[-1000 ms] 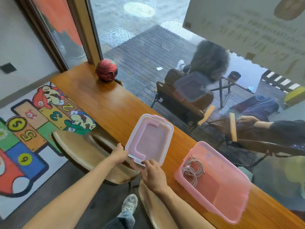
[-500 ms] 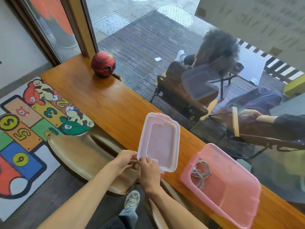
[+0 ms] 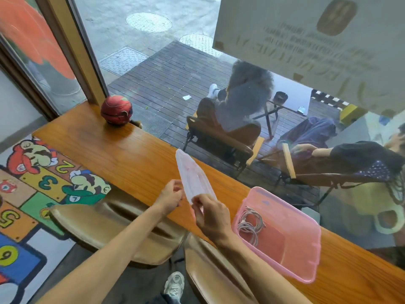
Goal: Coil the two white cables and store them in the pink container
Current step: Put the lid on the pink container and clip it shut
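Note:
The pink container (image 3: 291,255) stands open on the wooden counter (image 3: 122,150) at the right. Coiled white cables (image 3: 249,224) lie inside it against its left wall. The container's clear pink lid (image 3: 194,178) is lifted off the counter and tilted almost on edge. My right hand (image 3: 210,213) grips the lid's near end. My left hand (image 3: 172,197) is just left of the lid's near edge, fingers curled beside it; whether it touches the lid I cannot tell.
A red ball (image 3: 116,112) sits at the counter's far left by the window frame. Two tan stools (image 3: 114,229) stand below the counter's near edge. A large window runs along the counter's far side, with people seated outside. A colourful number mat (image 3: 32,185) covers the floor at left.
The lid has risen off the counter and swung from flat to nearly on edge. My right hand has moved up with it; my left hand has come off its corner.

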